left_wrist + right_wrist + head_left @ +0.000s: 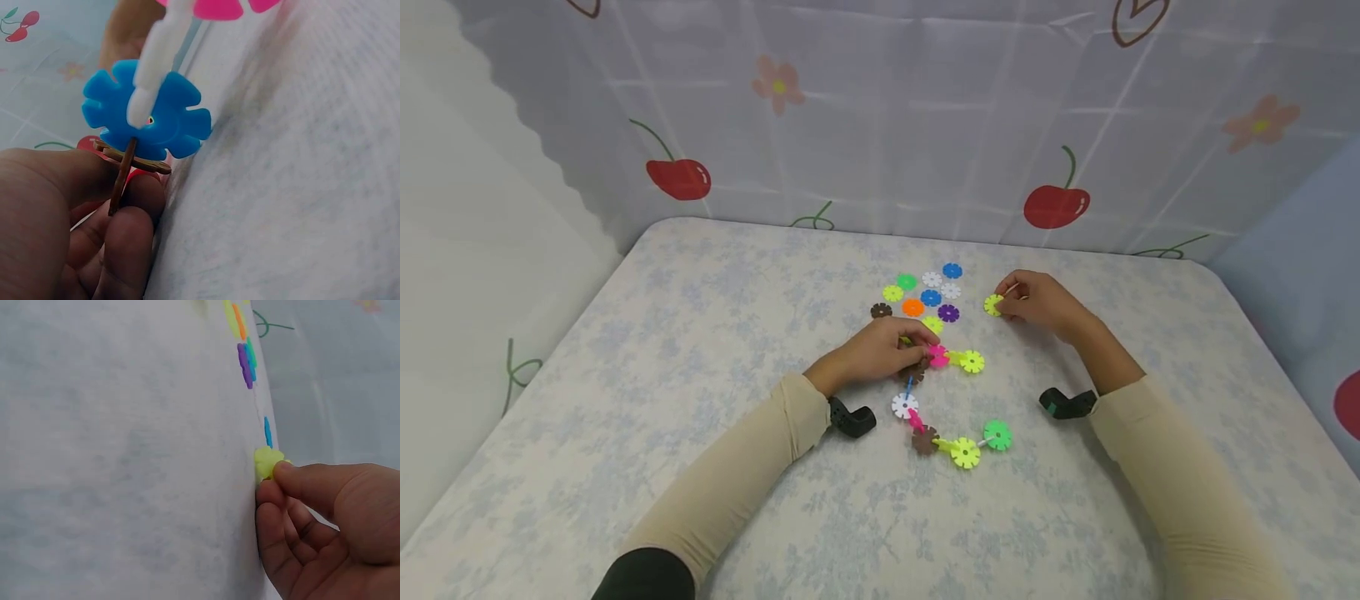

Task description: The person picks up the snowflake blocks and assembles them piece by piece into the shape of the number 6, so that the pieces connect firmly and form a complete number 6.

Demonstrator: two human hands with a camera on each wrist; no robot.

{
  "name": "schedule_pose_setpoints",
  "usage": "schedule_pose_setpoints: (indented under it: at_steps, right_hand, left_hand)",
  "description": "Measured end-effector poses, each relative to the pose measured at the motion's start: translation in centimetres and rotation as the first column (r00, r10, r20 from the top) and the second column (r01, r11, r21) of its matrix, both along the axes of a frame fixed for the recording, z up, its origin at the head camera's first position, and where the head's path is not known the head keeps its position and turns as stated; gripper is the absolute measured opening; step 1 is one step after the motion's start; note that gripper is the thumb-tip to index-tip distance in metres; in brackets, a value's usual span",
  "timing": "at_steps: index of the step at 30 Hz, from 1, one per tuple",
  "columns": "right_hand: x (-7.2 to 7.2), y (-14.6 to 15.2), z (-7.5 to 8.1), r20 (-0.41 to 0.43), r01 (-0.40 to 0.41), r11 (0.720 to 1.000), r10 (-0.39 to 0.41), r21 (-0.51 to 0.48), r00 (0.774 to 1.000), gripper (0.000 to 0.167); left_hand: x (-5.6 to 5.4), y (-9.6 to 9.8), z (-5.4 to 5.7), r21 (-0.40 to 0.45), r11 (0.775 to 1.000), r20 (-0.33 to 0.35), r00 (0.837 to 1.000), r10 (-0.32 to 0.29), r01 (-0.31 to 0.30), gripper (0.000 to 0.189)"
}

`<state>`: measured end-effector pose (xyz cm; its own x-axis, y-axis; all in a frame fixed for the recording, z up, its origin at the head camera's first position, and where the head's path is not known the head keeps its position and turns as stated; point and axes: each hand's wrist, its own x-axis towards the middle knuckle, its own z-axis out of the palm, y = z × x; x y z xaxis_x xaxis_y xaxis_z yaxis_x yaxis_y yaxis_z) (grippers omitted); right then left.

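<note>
A chain of interlocking notched plastic snowflake discs curves across the table, with a white disc (905,406) midway and a green disc (998,435) at its near right end. My left hand (883,350) grips the far part of this chain, by a brown disc (122,175) and a pink disc (938,356). A yellow disc (972,361) forms that part's right end. In the left wrist view a blue disc (150,115) stands just past the fingers. Farther right, my right hand (1037,302) pinches a loose yellow disc (267,461) between thumb and fingers.
Several loose discs lie beyond the left hand, among them an orange disc (913,307), a purple disc (948,313) and a dark brown disc (882,310). A patterned cloth covers the table (700,317). Behind it hangs a curtain (880,125) printed with cherries.
</note>
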<state>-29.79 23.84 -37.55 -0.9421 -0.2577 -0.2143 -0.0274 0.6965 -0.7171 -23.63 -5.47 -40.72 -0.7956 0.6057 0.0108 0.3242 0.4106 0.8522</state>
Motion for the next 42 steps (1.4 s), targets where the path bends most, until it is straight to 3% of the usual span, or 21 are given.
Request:
schedule_pose_setpoints:
  at_steps: [9, 15, 22, 28, 36, 42]
  right_hand:
    - [5.9, 0.6, 0.3, 0.038, -0.084, 0.993, 0.087, -0.087, 0.995, 0.015]
    - [8.3, 0.3, 0.5, 0.063, -0.147, 0.980, 0.156, -0.134, 0.986, 0.017]
    - [9.3, -0.8, 0.8, 0.039, -0.172, 0.984, 0.174, -0.053, 0.984, 0.019]
    - [9.6, -1.6, 0.6, -0.044, -0.185, 0.983, 0.185, -0.003, 0.982, 0.020]
    - [9.6, -2.2, -0.3, -0.195, -0.157, 0.987, 0.158, 0.021, 0.968, 0.022]
    - [9.8, -2.4, -0.5, -0.185, -0.142, 0.990, 0.142, 0.015, 0.972, 0.021]
  left_hand:
    - [-0.2, 0.1, 0.2, -0.006, 1.000, 0.014, 1.000, 0.000, 0.000, 0.020]
    - [-0.2, 0.0, 0.3, 0.003, 1.000, 0.021, 1.000, -0.001, 0.001, 0.020]
    - [-0.2, -0.1, 0.0, 0.011, 1.000, 0.028, 1.000, -0.004, 0.003, 0.020]
    - [-0.2, -0.2, 0.0, -0.010, 1.000, 0.014, 1.000, -0.007, 0.008, 0.024]
    - [-0.1, -0.5, 0.3, -0.051, 0.996, -0.003, 0.997, -0.076, 0.076, 0.034]
    - [-0.2, -0.5, 0.3, -0.015, 0.988, 0.068, 0.986, -0.150, 0.151, 0.037]
